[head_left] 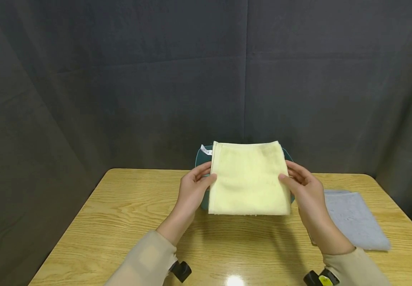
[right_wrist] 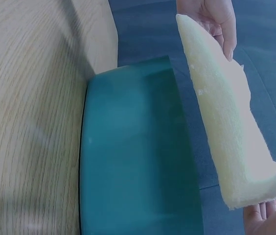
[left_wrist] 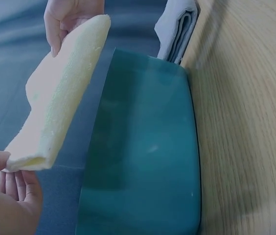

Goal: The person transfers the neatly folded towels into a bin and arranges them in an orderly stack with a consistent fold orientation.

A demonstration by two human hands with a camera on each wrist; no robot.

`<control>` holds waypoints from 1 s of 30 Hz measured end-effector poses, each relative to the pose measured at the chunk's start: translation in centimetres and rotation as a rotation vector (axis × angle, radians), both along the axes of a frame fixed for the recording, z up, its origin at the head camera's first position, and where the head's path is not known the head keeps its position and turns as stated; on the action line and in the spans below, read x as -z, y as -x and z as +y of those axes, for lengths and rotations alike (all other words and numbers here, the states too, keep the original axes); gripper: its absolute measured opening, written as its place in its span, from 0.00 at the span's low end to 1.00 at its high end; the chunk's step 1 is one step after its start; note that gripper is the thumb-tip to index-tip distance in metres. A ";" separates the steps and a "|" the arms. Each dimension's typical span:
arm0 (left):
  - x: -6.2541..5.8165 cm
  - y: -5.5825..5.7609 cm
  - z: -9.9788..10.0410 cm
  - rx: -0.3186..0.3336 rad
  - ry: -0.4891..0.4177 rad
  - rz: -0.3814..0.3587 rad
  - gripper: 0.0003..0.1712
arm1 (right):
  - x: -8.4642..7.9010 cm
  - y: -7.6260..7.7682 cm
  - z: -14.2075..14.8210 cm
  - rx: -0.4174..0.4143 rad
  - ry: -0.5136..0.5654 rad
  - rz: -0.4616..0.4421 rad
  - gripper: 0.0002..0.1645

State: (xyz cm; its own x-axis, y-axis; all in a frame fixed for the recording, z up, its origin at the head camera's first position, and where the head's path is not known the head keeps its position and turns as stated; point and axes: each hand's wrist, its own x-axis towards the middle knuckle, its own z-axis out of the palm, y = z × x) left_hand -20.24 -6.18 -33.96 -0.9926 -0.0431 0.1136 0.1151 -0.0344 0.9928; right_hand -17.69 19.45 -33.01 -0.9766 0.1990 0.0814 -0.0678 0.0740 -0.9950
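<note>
A folded pale yellow towel (head_left: pixel 249 178) is held up between both hands in the head view. My left hand (head_left: pixel 195 184) pinches its left edge, thumb in front and fingers behind. On the opposite edge my right hand (head_left: pixel 304 184) pinches the towel the same way. Behind and below the towel stands a teal bin (left_wrist: pixel 143 147), mostly hidden by it in the head view. Both wrist views show the towel raised above the level of the bin's rim, its folded lower edge facing the camera. A white tag (head_left: pixel 206 150) shows by the towel's upper left corner.
A folded grey towel (head_left: pixel 356 220) lies on the wooden table (head_left: pixel 127 222) to the right, partly behind the right forearm. Dark grey curtain (head_left: pixel 156 87) hangs behind the table and along its sides.
</note>
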 end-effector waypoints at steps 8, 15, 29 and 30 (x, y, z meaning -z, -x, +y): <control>0.0 0.6 0.4 -0.008 -0.016 0.007 0.21 | -0.2 0.6 0.3 0.020 0.000 -0.022 0.34; -0.1 1.2 0.9 -0.014 -0.022 0.005 0.21 | -0.1 1.3 0.5 0.044 -0.004 -0.026 0.34; -0.4 2.4 0.8 -0.049 -0.019 0.026 0.20 | -0.7 2.6 0.1 0.057 -0.048 -0.022 0.32; -0.4 2.6 0.8 -0.051 -0.021 0.027 0.20 | -0.7 2.7 0.0 0.058 -0.055 -0.023 0.32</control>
State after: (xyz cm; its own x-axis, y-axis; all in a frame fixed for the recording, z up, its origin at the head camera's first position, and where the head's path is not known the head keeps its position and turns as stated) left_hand -22.80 -5.40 -33.58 -0.9857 -0.0959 0.1385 0.1436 -0.0488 0.9884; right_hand -20.43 19.48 -32.29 -0.9654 0.2508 0.0718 -0.0395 0.1316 -0.9905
